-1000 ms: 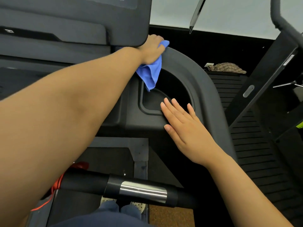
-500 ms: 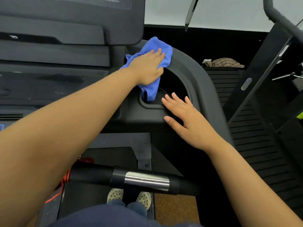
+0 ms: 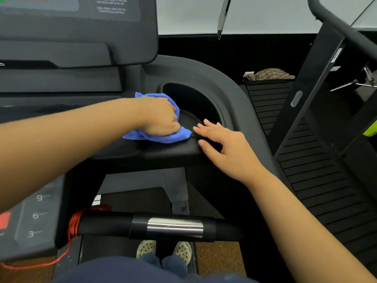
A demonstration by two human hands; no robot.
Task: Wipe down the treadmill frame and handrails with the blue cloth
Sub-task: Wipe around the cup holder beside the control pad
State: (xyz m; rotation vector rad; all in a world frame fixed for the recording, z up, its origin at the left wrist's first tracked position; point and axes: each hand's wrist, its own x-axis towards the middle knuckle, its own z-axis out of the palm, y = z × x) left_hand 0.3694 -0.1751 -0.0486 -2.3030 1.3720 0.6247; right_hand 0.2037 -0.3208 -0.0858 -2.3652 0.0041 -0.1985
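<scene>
The blue cloth (image 3: pixel 161 135) lies bunched on the console ledge (image 3: pixel 169 152), just left of the cup holder (image 3: pixel 195 107). My left hand (image 3: pixel 161 117) closes on it; my right hand (image 3: pixel 226 146) rests flat, fingers spread, empty. I should press evenly and follow the holder rim.

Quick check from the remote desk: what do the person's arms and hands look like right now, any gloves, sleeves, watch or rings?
Both arms are bare from the frame edge to the fingertips: no sleeves show, and no gloves. The left hand and the right hand carry no watch, band or ring that can be seen. Nails look short and unpainted. Lower in the view are dark blue trousers and pale perforated clogs.
</scene>
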